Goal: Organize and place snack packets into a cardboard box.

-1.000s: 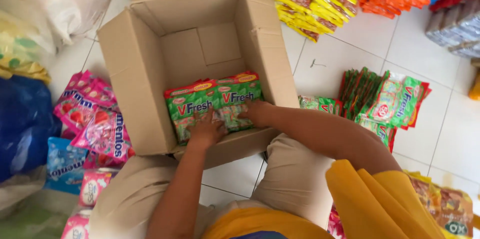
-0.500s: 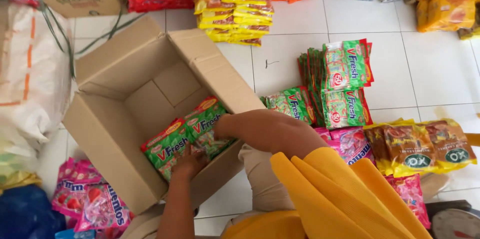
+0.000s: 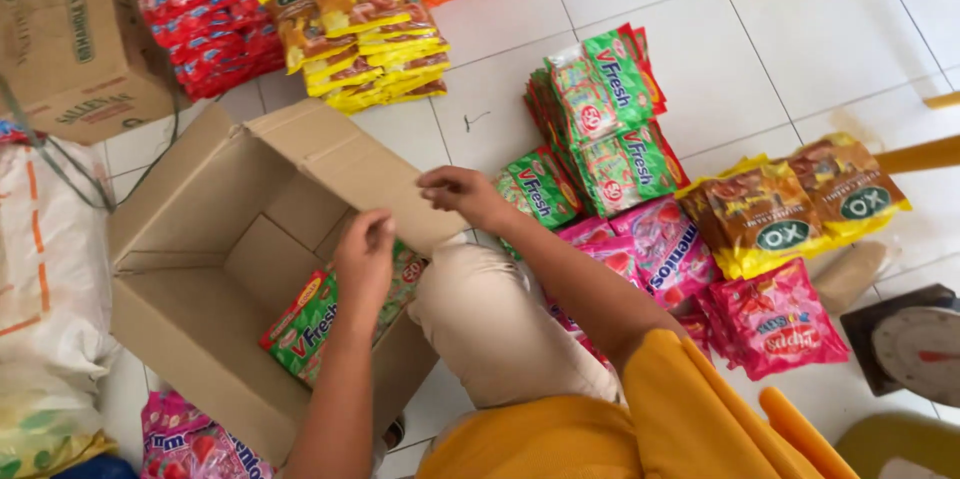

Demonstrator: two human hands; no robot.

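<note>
Brown corrugated cardboard makes up the open box (image 3: 215,309) on the white tiled floor (image 3: 760,49), its flaps folded outward so the inside stays reachable. To its left slumps a white woven sack (image 3: 45,279). Flat on the bottom of the box lie the green sweet packets (image 3: 310,324), side by side, seemingly so that more can be layered on top. The left hand (image 3: 365,257) hovers just above them, its fingers (image 3: 378,229) loosely curled together and holding nothing. The right hand (image 3: 462,194) is over the near flap of the box, fingers lightly bent and empty, on the side where a stack of green sweet packets (image 3: 600,119) stands on the floor. Beside the person's knee lie pink sweet packets (image 3: 665,254), then yellow-and-brown packets (image 3: 790,204). A dial weighing scale (image 3: 915,344) sits at the far right, close to the goods.
</note>
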